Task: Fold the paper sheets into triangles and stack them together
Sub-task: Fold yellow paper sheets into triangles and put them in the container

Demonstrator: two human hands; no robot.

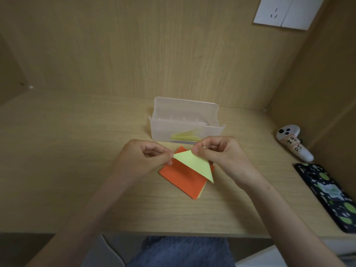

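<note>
A light yellow-green paper triangle (pixel 194 163) is held just above the desk, long edge slanting down to the right. My left hand (pixel 146 158) pinches its left corner. My right hand (pixel 219 153) pinches its top corner between thumb and fingers. Under it lies a stack of square sheets with an orange sheet (pixel 181 179) on top and a pale yellow edge showing at the lower right. Behind them, a translucent plastic box (pixel 185 122) holds several folded yellow triangles (pixel 185 137).
A white hand controller (pixel 293 142) with a written label lies at the right by the side wall. A phone in a black and green patterned case (pixel 329 195) lies near the desk's right front. A wall socket (pixel 283 11) sits top right.
</note>
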